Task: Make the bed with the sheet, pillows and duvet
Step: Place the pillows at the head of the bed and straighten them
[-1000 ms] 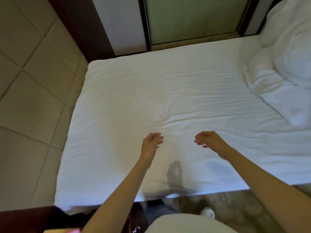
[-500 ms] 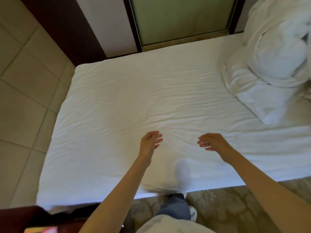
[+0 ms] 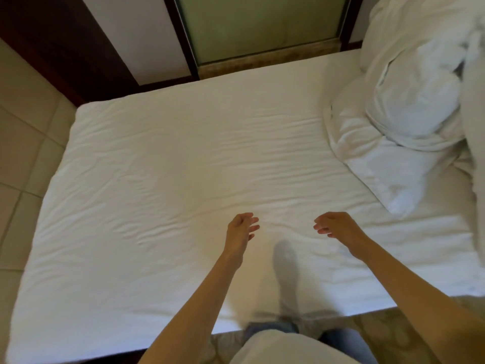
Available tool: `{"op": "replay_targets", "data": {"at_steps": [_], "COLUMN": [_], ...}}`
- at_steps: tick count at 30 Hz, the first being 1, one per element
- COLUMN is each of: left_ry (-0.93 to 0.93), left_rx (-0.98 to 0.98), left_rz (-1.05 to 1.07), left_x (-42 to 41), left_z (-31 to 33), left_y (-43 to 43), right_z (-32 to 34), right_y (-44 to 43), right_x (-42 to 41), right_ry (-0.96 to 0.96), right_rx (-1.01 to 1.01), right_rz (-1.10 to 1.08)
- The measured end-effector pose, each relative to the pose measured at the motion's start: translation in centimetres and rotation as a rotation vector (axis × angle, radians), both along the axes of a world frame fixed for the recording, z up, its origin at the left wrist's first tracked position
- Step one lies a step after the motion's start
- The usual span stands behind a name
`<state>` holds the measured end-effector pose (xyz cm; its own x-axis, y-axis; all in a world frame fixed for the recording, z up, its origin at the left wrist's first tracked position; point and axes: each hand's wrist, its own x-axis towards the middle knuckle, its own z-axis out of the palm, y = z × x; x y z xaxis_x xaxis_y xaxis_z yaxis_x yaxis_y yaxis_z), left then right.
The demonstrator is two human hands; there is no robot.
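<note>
A white sheet [image 3: 162, 166] covers the mattress, lightly wrinkled across the middle. At the right end lie a rumpled white pillow [image 3: 414, 98] and bunched white duvet [image 3: 380, 166], heaped together. My left hand [image 3: 240, 229] and my right hand [image 3: 336, 227] hover above the sheet's near middle, fingers loosely spread, holding nothing. My foot in a white sock [image 3: 287, 266] is lifted over the near edge of the bed, between my arms.
Beige floor tiles [image 3: 23, 143] run along the left of the bed. A dark wooden frame [image 3: 65, 46] and a frosted glass door [image 3: 259, 24] stand right behind the far edge. Patterned flooring [image 3: 388, 329] lies under me at the near side.
The view has shifted right, bringing more of the pillow and duvet heap into sight. My socked foot has risen onto the near edge of the bed. Both hands stay open above the sheet.
</note>
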<state>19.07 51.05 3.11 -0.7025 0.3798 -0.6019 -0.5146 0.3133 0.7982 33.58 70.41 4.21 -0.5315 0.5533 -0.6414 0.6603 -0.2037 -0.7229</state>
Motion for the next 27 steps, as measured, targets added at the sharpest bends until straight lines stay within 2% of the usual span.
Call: {"op": "replay_targets", "data": {"at_steps": [11, 18, 27], "left_ry": [0.020, 0.022, 0.069], "left_rx": [-0.026, -0.012, 0.000], "left_rz": [-0.014, 0.061, -0.029], "left_x": [5.1, 15.0, 25.0], "left_z": [0.5, 1.2, 3.7], "left_y": [11.0, 19.5, 30.3], "right_z": [0.9, 2.6, 5.0], "right_y": [9.6, 17.4, 27.8], "right_x": [3.2, 11.9, 21.4], "right_ry": [0.051, 0.068, 0.128], "right_rx": [-0.015, -0.009, 0.102], "right_rz": [0.046, 0.173, 0.055]}}
